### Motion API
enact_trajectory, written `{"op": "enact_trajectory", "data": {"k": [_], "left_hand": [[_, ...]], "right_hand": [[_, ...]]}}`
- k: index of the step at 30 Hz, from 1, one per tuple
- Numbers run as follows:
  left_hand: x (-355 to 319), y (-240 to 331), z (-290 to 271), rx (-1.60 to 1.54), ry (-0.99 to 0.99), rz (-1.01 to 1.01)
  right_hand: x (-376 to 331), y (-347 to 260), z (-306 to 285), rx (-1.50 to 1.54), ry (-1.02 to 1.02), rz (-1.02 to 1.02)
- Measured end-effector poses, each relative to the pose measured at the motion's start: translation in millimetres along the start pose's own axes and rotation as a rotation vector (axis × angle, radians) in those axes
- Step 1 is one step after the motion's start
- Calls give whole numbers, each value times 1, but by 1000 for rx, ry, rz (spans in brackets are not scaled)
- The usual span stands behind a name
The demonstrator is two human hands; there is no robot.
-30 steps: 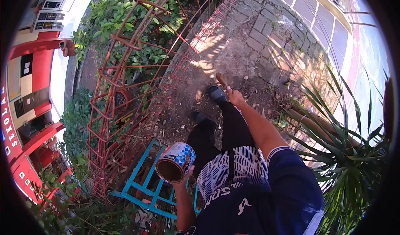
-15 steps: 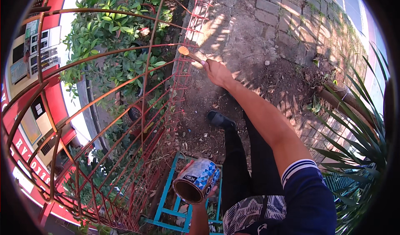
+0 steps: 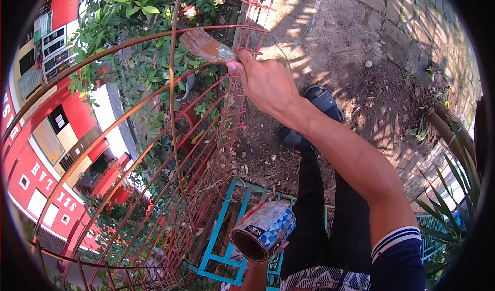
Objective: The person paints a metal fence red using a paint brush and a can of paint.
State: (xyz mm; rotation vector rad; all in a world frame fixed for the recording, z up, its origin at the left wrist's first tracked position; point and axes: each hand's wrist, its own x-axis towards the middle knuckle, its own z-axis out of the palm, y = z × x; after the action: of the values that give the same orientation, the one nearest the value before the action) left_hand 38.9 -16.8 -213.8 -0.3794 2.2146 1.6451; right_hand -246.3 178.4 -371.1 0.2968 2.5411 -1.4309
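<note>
A paintbrush (image 3: 200, 42) with reddish-brown bristles and a paint-stained ferrule is gripped in my right hand (image 3: 270, 85), thumb and fingers pinched near its base. Its bristles overlap a red-brown metal bar (image 3: 142, 42) of the fence; I cannot tell whether they touch it. Low in the view, my left hand (image 3: 250, 212) wraps round a paint can (image 3: 270, 224) with a blue and white triangle pattern. The can is tilted, its dark open mouth facing down-left, and it hides most of that hand.
Thin red rods (image 3: 206, 100) of the fence spread across the left, with leafy shrubs (image 3: 149, 2) behind. A turquoise metal frame (image 3: 219, 229) stands below the can. My sandalled feet (image 3: 324, 103) are on bare soil; a spiky plant (image 3: 454, 203) grows at right.
My right hand has come closer, and the brush now shows its bristles broadside over the bar. My left hand and the can have shifted slightly right; my view has moved too.
</note>
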Motion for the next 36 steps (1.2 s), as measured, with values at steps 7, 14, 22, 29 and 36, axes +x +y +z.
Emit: {"op": "enact_trajectory", "data": {"k": [7, 14, 22, 29, 36], "left_hand": [[8, -2, -4, 14, -16, 3], [13, 9, -2, -51, -12, -64], [19, 11, -7, -129, -26, -170], [16, 4, -7, -133, 18, -118], [17, 0, -5, -199, 15, -139]], "right_hand": [[15, -6, -18, 94, -62, 23], [23, -8, -46, 94, 72, -16], [29, -2, -32, 147, 207, 2], [35, 1, -26, 151, 209, 148], [12, -17, -14, 18, 277, -111]]}}
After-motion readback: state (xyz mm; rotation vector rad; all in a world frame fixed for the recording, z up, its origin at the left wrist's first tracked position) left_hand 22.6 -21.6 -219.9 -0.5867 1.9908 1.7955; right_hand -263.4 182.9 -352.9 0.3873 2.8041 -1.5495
